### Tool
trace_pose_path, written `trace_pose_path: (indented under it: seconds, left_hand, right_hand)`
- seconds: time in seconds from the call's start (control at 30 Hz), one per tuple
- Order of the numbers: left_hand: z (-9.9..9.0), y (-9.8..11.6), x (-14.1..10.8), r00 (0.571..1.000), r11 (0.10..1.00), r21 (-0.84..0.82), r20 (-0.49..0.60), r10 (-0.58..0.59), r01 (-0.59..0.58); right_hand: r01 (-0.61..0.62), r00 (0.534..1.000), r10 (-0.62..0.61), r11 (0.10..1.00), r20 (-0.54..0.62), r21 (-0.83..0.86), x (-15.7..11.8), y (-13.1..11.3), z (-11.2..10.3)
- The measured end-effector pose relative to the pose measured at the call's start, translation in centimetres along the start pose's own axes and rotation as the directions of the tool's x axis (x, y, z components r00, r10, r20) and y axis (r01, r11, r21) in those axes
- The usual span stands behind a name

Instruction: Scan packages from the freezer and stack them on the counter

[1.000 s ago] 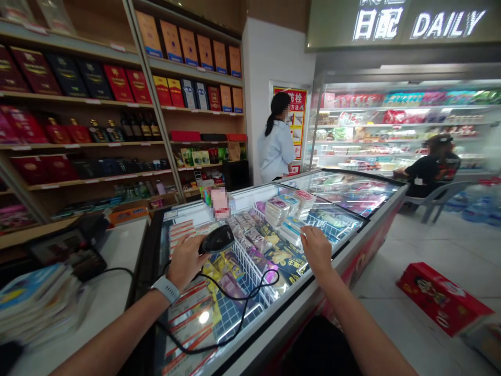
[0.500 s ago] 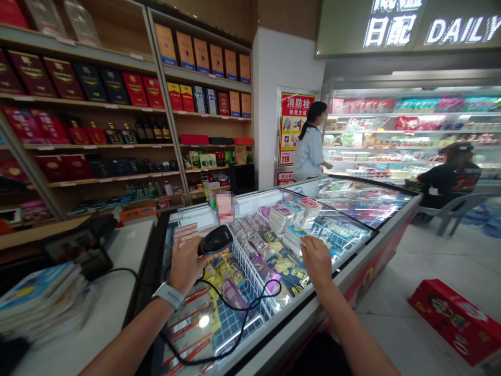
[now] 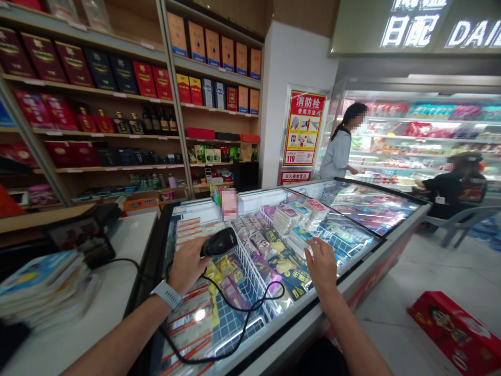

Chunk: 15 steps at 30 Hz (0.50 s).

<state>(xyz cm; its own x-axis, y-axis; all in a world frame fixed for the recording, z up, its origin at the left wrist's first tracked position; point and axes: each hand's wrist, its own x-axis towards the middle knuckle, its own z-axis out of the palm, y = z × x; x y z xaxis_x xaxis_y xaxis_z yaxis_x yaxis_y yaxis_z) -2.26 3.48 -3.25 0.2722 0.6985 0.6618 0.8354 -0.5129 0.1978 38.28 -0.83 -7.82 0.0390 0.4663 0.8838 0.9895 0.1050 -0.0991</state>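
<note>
Barcode scanner (image 3: 218, 242), black: gripped in your left hand (image 3: 190, 272). Right hand (image 3: 322, 266): open, over chest freezer (image 3: 274, 334). Risk: looped cord (image 3: 250, 308) snagging your wrist, jerking the scanner loose.

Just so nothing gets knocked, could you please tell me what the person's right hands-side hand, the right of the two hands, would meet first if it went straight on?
Probably the glass lid of the chest freezer, just ahead of the fingers of the right hand. Depth is hard to judge, though, so I can't tell how close the glass is.

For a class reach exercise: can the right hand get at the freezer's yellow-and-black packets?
Probably yes: the right hand hovers just above the yellow-and-black packets, nothing between, though glare hides whether glass covers them.
</note>
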Motion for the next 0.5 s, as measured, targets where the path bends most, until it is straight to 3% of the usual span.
trace_pose_path:
  seconds: [0.5]
  left_hand:
    - [-0.47, 0.63, 0.06, 0.999, 0.999, -0.008, 0.035, -0.034, 0.034]
  right_hand:
    - [0.035, 0.999, -0.035, 0.999, -0.006, -0.033, -0.05, 0.23, 0.14]
